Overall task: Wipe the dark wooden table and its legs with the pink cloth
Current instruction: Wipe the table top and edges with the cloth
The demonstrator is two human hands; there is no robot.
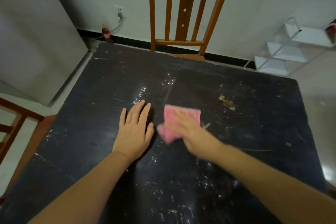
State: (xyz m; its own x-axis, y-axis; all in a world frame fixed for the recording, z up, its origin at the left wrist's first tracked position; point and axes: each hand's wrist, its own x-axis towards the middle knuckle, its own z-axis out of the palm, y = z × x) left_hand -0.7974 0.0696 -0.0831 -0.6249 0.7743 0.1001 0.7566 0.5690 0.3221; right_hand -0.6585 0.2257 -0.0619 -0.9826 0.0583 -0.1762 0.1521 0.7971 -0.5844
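The dark wooden table [254,132] fills most of the view, its top scratched and speckled with white marks and a few brown flakes. A folded pink cloth [179,114] lies on the tabletop near the middle. My right hand [190,132] presses flat on the cloth and is blurred by motion. Just left of the cloth, my left hand [134,129] rests flat on the tabletop, fingers slightly spread, holding nothing. The table legs are hidden.
A wooden chair [183,14] stands at the table's far edge against the white wall. Another wooden chair [16,123] is at the left. A white rack [283,49] stands at the far right. A bottle [106,33] stands on the floor beside a grey cabinet [36,32].
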